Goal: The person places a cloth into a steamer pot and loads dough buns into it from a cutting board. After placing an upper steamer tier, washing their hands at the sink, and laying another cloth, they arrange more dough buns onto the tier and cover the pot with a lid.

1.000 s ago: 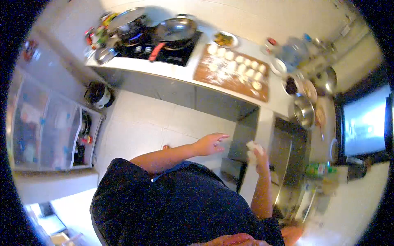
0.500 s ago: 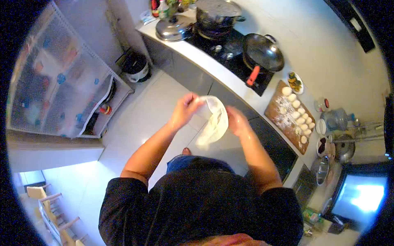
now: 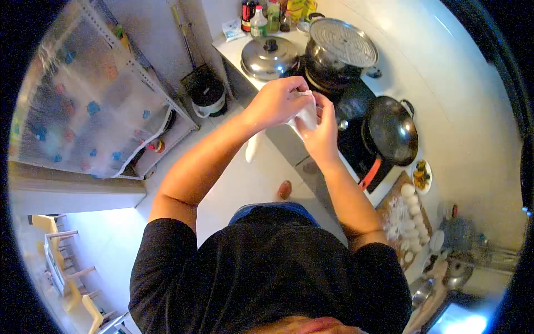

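Observation:
A thin white cloth [image 3: 305,116] is held between my two hands, in front of the counter edge, with one end hanging down below my left wrist. My left hand [image 3: 276,101] pinches its upper edge. Close beside it, my right hand [image 3: 322,131] has its fingers closed on the other side of the cloth. Just beyond my hands stands a pot with a perforated steamer tray [image 3: 345,42] on top. A domed steel lid [image 3: 270,57] lies on the counter to its left.
A black wok [image 3: 392,131] with a red handle sits on the black stove. Farther right are a floured board [image 3: 396,214] with several dough pieces and a plate of food [image 3: 422,176]. Bottles [image 3: 258,23] stand at the back corner. A bin [image 3: 209,97] is on the floor.
The view has swung toward the steamer pot and lid. My hands have come together and moved up toward the stove, and the cloth, spread out before, is now bunched between them.

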`<state>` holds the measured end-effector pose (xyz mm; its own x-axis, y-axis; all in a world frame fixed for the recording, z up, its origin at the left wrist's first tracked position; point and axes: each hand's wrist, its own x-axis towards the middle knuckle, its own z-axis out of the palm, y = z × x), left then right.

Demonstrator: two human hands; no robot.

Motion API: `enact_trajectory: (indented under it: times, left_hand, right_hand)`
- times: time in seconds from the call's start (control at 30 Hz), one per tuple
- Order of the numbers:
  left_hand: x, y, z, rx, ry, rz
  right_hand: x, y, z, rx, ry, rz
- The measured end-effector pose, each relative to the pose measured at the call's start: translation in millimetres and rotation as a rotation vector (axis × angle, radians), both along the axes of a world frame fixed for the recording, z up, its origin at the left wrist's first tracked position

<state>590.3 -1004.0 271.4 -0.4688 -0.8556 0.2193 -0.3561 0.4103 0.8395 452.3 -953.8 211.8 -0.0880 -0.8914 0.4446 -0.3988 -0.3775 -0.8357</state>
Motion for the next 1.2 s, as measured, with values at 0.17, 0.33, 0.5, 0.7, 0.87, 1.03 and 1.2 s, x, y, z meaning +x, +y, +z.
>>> enact_trajectory:
  times: [0.17,0.33,0.5,0.7,0.87,1.03,1.2]
  left_hand:
    - [-8.6,-99.7,26.5,0.041,0.000,-0.051]
    - [-0.1,-182.7,61.0,0.158,-0.105,-0.283]
    - [-6.9,-275.0,55.3,0.172,-0.047,-0.505]
    - [-71.0,-383.4,44.9,-0.074,0.106,-0.590]
    - [-162.7,-471.4,21.2,-0.482,-0.150,-0.341]
    - [-203.0,-470.3,-43.2,-0.859,-0.435,-0.399]
    - [-187.9,-425.9,-102.1,-0.557,-0.726,-0.721]
  right_hand:
    - [-70.6,-78.8,20.7,0.059,-0.056,-0.024]
    - [-130.8,-141.8,65.8,0.104,-0.108,-0.048]
    - [-144.9,-167.7,105.4,0.068,0.178,-0.165]
    - [-173.4,-229.8,110.3,0.112,0.231,-0.340]
    - [-244.8,-332.6,64.8,0.336,0.228,-0.611]
    - [-261.5,-381.5,-6.0,0.094,0.706,-0.838]
    - [-181.1,-352.8,-41.8,0.332,0.846,-0.206]
